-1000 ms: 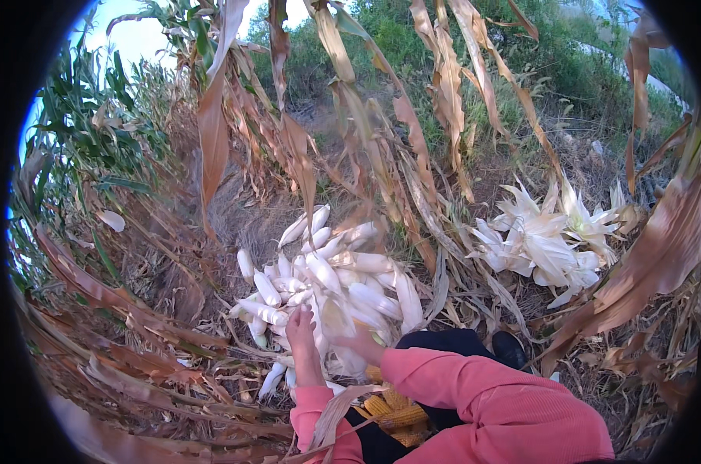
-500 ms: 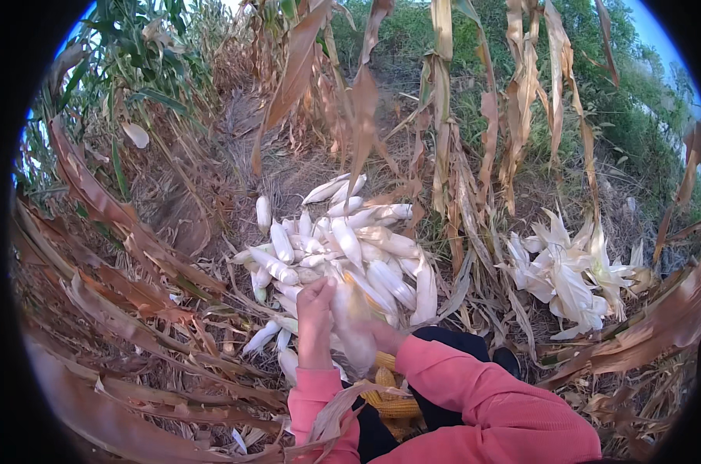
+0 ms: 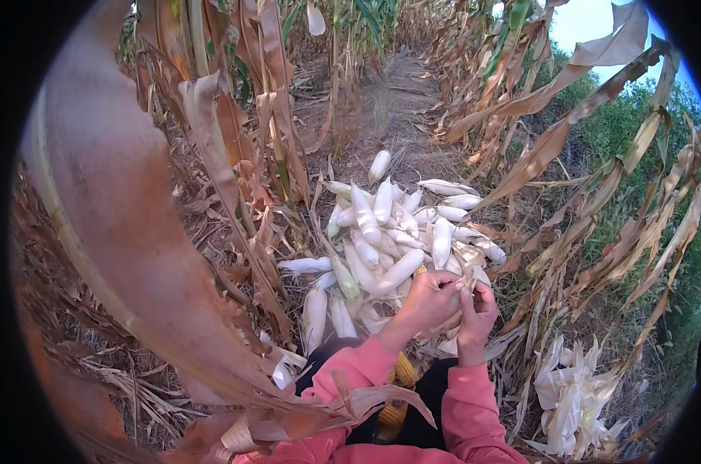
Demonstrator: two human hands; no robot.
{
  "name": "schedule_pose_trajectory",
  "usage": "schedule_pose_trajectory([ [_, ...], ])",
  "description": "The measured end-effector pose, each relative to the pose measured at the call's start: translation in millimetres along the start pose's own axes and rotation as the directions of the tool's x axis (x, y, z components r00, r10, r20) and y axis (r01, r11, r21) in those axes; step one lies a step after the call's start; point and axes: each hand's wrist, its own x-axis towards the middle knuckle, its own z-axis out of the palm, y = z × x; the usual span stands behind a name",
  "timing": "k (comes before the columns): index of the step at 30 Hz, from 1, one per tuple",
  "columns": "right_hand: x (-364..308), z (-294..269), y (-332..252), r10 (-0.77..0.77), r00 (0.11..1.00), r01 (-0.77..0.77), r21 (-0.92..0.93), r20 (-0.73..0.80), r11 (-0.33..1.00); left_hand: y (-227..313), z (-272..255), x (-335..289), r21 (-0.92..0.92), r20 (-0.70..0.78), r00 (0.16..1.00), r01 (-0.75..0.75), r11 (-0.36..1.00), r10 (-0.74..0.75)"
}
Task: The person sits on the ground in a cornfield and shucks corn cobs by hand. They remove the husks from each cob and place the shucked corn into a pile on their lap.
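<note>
My left hand and my right hand meet over the near right part of a heap of corn ears in pale husks. Both are closed, with thumbs and fingertips pinched together at the husk of an ear of corn. Most of that ear is hidden behind my hands, and how far its husk is peeled I cannot tell. A bit of yellow kernels shows just beyond my left knuckles. Between my legs lie several bare yellow cobs, partly covered by my sleeves.
A large dry corn leaf hangs close on the left, and its end crosses my left arm. Stripped husks are piled at the lower right. Dry stalks lean in from the right. A bare dirt strip runs away beyond the heap.
The view has swung left, so the heap and stripped husks sit farther right. My right hand has come up from the ear's lower side to meet my left at the husk.
</note>
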Motion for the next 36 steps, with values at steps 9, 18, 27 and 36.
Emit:
schedule_pose_trajectory([
  [9,17,8,-17,0.051,0.990,-0.028,-0.181,0.128,0.983,14,-14,-3,0.143,-0.069,0.995,-0.064,0.988,0.074],
  [18,23,22,-18,-0.006,0.967,0.070,-0.244,0.256,0.967,-4,-16,3,-0.050,-0.181,0.984,-0.009,0.999,0.000],
  [27,5,24,-19,-0.077,0.980,0.136,-0.339,0.182,0.931,-15,-10,4,-0.204,-0.076,0.991,0.096,0.974,-0.113],
  [36,-35,14,-14,-0.034,0.920,0.163,-0.301,0.391,0.940,-20,-21,17,-0.513,-0.178,0.943,0.153,0.845,-0.280],
])
